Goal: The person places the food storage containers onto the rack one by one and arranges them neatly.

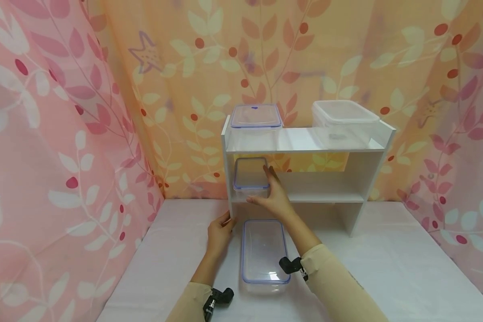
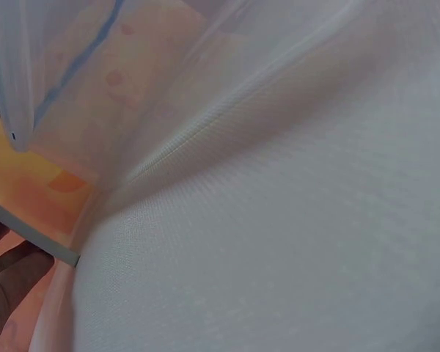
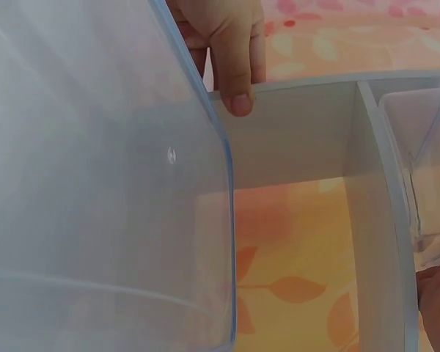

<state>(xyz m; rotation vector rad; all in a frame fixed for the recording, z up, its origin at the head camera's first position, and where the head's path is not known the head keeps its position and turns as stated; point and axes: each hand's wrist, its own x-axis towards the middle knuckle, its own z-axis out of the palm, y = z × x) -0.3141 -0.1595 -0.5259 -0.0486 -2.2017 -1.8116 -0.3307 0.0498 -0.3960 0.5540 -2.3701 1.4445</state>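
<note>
A small clear lidded container (image 1: 251, 173) with a blue-edged lid sits at the left end of the middle level of a white shelf unit (image 1: 326, 191). My right hand (image 1: 277, 199) holds it by the right side, thumb low at the front and fingers near the back corner. Low on the unit's left side panel, my left hand (image 1: 219, 235) pinches the front edge; in the left wrist view, fingers (image 2: 18, 275) lie against that panel edge. A longer clear container (image 1: 264, 250) with a blue-edged lid stands on the table between my forearms.
On the unit's top level stand a blue-edged clear container (image 1: 255, 117) at left and a white-lidded one (image 1: 346, 112) at right. A white cloth covers the table (image 1: 406, 268). Flowered curtains (image 1: 177, 89) hang behind and on both sides.
</note>
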